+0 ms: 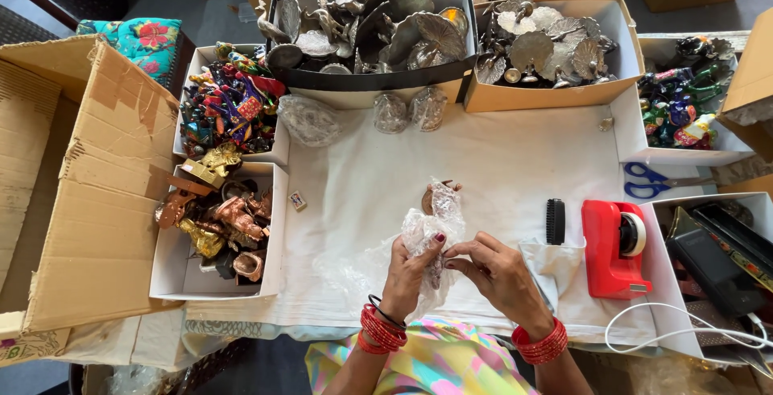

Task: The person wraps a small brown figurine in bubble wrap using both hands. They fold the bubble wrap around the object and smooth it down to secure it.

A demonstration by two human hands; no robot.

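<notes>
Plastic wrap (431, 230) hides small brown item (2 hands gripping).

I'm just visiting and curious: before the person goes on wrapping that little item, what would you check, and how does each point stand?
1. Left hand grips the bubble wrap: ok.
2. Right hand pinches the wrap's edge: ok.
3. Small brown item fully covered: not ok, it peeks out at the top.
4. Red tape dispenser close by the right hand: ok.
5. Blue-handled scissors on the white cloth: ok.
6. Tape end free to pull: cannot tell.
</notes>
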